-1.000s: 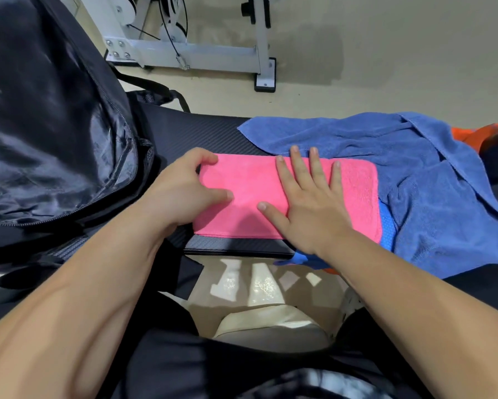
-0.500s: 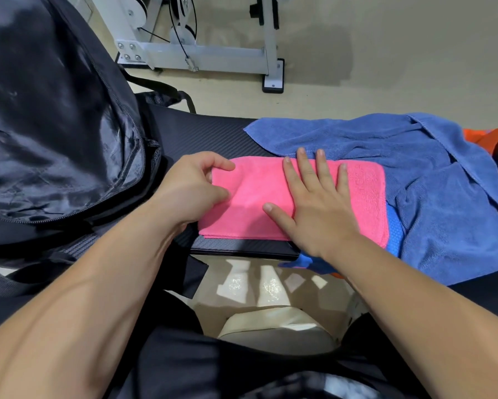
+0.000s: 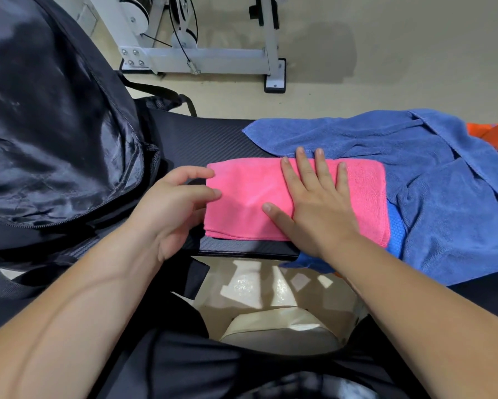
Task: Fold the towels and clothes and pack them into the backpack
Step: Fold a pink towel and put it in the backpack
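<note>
A black backpack fills the upper left of the frame. Its shiny, crinkled lining is exposed inside a zip edge, and it crowds close against the left hand. The bench is black with a fine woven pattern. A folded pink towel lies on it at the centre of the frame, along the near edge. It is a soft, fuzzy rectangle with a stitched hem.

The pink towel's right end overlaps a large, rumpled blue towel of coarser terry, which spreads to the right edge of the frame. A strip of brighter blue mesh cloth shows under that end. A scrap of orange cloth peeks out at the far right. Beyond the bench, a white metal frame with bolts and cables stands on the beige floor.

The right hand lies flat on the pink towel, fingers spread and straight, grip released. The left hand's fingertips touch the towel's left edge, loosely curved with nothing pinched.

Half a second ago the left fingers were curled over the towel's upper left corner. They have since slid off it and loosened. The right hand has stayed flat in place.
</note>
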A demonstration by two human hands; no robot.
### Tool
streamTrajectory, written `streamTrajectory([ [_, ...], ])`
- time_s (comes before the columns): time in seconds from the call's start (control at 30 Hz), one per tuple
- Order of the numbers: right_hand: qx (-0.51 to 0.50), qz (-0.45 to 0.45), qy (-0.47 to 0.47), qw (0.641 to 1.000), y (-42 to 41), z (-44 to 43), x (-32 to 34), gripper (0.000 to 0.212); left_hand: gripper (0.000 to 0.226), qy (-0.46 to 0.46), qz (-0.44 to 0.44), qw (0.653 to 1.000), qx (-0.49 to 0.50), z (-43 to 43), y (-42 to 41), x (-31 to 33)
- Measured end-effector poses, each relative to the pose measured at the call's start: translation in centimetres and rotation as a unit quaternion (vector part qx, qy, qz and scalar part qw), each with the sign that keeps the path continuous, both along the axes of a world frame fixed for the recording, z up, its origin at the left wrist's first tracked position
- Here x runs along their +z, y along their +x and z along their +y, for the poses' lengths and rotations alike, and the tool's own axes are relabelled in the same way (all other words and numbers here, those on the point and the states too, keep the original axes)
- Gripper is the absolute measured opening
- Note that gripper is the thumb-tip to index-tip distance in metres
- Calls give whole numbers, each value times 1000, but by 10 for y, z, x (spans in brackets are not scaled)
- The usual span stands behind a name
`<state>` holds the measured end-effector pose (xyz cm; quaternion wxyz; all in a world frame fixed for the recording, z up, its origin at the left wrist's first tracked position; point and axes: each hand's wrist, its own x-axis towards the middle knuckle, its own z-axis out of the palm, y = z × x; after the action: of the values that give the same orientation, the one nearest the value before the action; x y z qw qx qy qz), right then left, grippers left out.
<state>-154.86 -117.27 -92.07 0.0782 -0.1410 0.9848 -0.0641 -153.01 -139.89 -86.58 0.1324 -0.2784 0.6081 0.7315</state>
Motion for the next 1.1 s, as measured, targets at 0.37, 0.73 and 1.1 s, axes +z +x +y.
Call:
streamTrajectory([
  [0.37,10,-8,-1,1000,4,6,6,90,52,-64,13,993,-96,2,-7,4],
  [0.73,-19,-17,-17,1000,14,-14,11,98,64,-174,81,976,-99,-13,2,7],
  [1.1,-25,-75,-114,990,10,-26,8,90,64,-188,114,967,-131,-2,1,34],
])
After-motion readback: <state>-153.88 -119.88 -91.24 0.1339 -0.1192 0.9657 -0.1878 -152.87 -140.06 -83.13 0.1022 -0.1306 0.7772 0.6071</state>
